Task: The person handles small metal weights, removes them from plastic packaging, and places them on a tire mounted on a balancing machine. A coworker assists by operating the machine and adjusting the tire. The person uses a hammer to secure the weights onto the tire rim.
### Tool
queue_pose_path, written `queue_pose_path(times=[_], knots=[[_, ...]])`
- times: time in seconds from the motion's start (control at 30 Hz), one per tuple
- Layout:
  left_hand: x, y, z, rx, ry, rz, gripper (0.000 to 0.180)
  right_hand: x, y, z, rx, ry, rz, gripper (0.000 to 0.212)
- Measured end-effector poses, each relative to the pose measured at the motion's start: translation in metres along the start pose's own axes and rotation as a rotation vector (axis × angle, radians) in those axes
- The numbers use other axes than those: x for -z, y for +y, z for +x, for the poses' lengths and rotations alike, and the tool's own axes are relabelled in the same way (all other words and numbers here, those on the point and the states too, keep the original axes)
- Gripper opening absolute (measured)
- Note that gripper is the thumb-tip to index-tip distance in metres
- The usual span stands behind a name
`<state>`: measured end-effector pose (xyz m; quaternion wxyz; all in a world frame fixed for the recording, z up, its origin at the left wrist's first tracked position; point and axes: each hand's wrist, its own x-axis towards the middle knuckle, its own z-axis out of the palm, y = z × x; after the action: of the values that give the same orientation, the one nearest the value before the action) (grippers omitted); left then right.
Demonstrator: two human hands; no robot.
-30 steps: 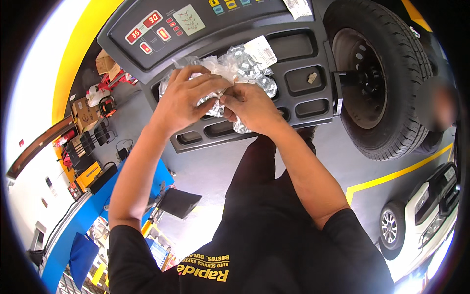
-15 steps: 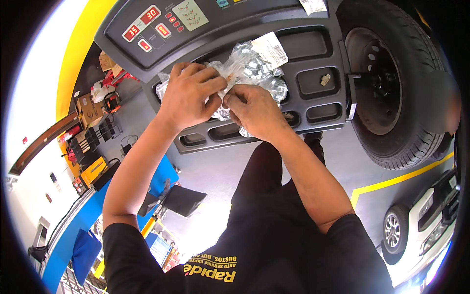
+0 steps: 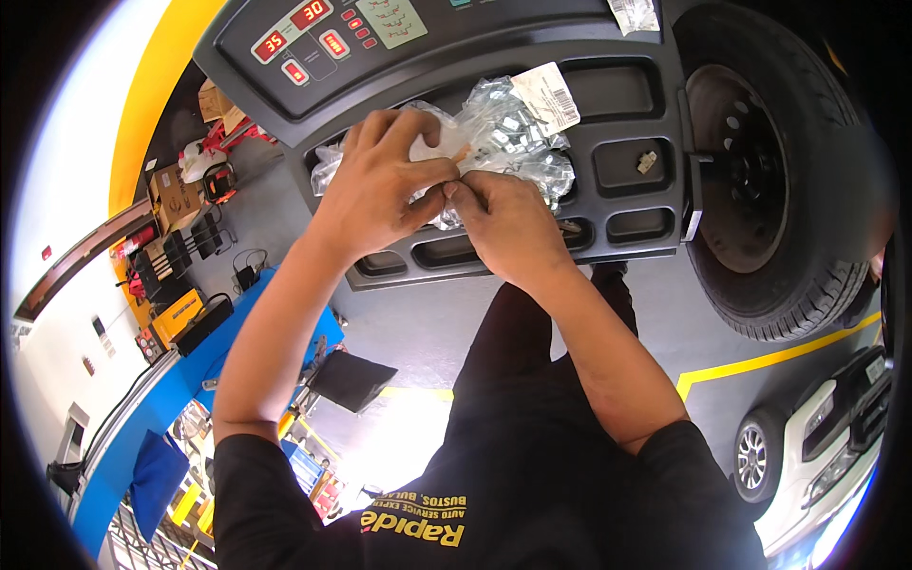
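A clear plastic bag point(image 3: 508, 123) filled with small silver metal pieces, which look like wheel weights, lies on the black tray top point(image 3: 627, 85). My left hand point(image 3: 385, 185) is over the bag's left side, thumb and forefinger pinched on the crumpled plastic, the other fingers arched. Right beside it, my right hand point(image 3: 513, 228) pinches the same plastic, its fingertips meeting the left ones. Whatever lies between the fingertips is partly hidden. A white paper label point(image 3: 546, 98) sits at the bag's upper right. More clear plastic point(image 3: 328, 166) shows left of my left hand.
The tray belongs to a machine with a lit control panel point(image 3: 313, 43). A small piece point(image 3: 647, 161) lies in a right compartment. A tyre on a steel wheel point(image 3: 736, 171) is mounted at right. A white vehicle point(image 3: 826, 446) stands lower right; a blue bench point(image 3: 256, 313) is left.
The view has shifted slightly, so the machine sits a little further right and lower. My fingertips remain together at the bag, with the left fingers arched higher.
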<state>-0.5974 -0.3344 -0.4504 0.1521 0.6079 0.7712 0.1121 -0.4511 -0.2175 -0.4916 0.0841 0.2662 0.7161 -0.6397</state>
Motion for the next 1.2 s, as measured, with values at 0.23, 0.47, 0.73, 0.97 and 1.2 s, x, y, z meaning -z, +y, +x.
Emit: queue_pose_path(times=[0.23,0.47,0.73,0.97,1.2], knots=[[0.003,-0.024,0.002,-0.188,-0.05,-0.071,0.023,0.006,0.01,-0.01,0.098,-0.067,0.047,0.034],[0.002,-0.028,0.001,-0.022,-0.133,-0.336,0.02,0.011,0.014,-0.013,0.107,-0.09,0.12,0.034],[-0.012,-0.04,-0.008,0.078,-0.078,-0.481,0.02,0.024,0.017,-0.015,0.045,-0.21,-0.024,0.027],[-0.017,-0.012,-0.02,0.136,-0.031,-0.252,0.03,0.001,0.0,0.0,0.134,0.047,-0.095,0.031],[-0.001,-0.029,-0.002,-0.171,-0.069,-0.099,0.025,-0.002,0.008,0.002,0.205,0.029,-0.048,0.023]])
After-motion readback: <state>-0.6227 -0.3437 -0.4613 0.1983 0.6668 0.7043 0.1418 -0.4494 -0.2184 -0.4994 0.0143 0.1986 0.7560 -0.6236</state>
